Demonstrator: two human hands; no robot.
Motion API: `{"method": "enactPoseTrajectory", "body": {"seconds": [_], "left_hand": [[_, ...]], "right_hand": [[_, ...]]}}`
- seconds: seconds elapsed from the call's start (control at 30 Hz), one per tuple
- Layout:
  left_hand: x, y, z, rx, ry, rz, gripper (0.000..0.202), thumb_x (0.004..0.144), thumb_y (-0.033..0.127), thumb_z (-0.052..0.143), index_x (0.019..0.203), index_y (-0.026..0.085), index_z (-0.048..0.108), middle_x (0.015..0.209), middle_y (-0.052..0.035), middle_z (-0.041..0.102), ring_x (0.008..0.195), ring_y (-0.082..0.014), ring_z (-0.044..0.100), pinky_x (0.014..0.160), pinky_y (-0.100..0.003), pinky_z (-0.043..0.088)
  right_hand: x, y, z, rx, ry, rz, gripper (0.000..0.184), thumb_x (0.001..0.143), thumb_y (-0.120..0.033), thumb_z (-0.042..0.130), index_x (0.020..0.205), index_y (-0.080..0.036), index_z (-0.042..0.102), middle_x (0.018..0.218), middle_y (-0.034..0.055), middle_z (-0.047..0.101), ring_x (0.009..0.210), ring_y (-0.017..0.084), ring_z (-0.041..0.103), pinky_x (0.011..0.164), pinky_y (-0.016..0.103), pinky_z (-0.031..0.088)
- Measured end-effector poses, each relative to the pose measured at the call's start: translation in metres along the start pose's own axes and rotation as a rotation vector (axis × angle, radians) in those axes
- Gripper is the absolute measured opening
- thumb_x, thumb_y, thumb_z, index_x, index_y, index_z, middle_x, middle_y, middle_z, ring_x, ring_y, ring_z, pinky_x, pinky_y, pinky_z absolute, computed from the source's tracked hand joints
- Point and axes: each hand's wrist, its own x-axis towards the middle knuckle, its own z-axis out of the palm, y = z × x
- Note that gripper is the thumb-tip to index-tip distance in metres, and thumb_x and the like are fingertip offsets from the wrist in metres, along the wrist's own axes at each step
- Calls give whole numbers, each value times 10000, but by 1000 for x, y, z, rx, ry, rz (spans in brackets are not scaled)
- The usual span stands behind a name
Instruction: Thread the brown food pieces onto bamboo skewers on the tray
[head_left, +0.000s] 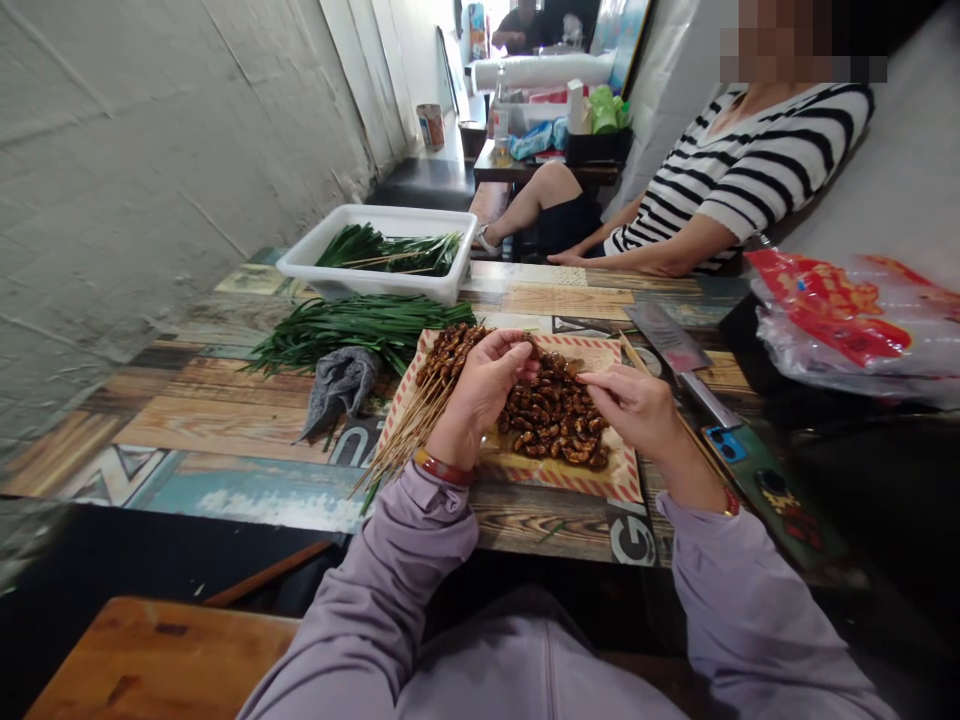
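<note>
I see my left hand (pixel 487 385) and right hand (pixel 634 405), each with fingertips bunched, over the heap of glazed brown morsels (pixel 555 420) on one red-striped paper tray (pixel 626 485). Whatever they pinch is hidden. The thin bamboo skewers (pixel 416 415) overlap, uncountable.

I seem to be watching a small eatery's prep corner. Loaded skewers (pixel 439 375) pile on a paper-lined tray (pixel 615 480). Chives (pixel 390 250) fill a white tub (pixel 375 285) at the tabletop's (pixel 225 420) far edge, and a cleaver (pixel 671 345) lies near its right edge.

light: soft daylight, brightest from the far opening (pixel 487 15), blown out | shadows: I see faint ones on the table (pixel 225 420) | edges: left wall (pixel 150 150) bowed, smeared | centre: sharp
</note>
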Motion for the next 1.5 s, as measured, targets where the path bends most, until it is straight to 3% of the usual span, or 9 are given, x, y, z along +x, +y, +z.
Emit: {"method": "enactPoseTrajectory", "body": {"seconds": [0.83, 1.07, 1.4, 1.5], "left_hand": [[-1, 3, -3, -114, 32, -80, 424, 606, 228, 832, 912, 203, 539, 640, 69, 594, 644, -111, 643, 666, -248, 525], [1, 1, -4, -111, 101, -7, 364, 613, 180, 802, 883, 193, 559, 763, 65, 614, 687, -63, 619, 756, -232, 507], [5, 0, -5, -69, 66, 62, 333, 618, 189, 791, 849, 175, 551, 842, 2, 674, 708, -83, 618, 603, -180, 418], [6, 1, -6, -77, 68, 52, 334, 622, 197, 790, 849, 179, 544, 782, 14, 669, 679, -88, 630, 596, -182, 423]], "right_hand": [[0, -2, 2, 12, -21, 18, 227, 892, -170, 531, 1000, -227, 722, 891, 46, 739, 815, 167, 689, 736, 307, 548], [1, -3, 1, 15, -6, 27, 232, 891, -167, 527, 993, -249, 720, 900, 38, 741, 834, 166, 696, 764, 314, 560], [0, -3, 1, -2, -14, 25, 225, 889, -167, 536, 996, -228, 724, 923, 46, 745, 838, 166, 699, 761, 304, 554], [0, -3, 1, -15, -7, 22, 227, 888, -166, 536, 997, -228, 725, 925, 46, 745, 838, 167, 696, 761, 307, 552]]}}
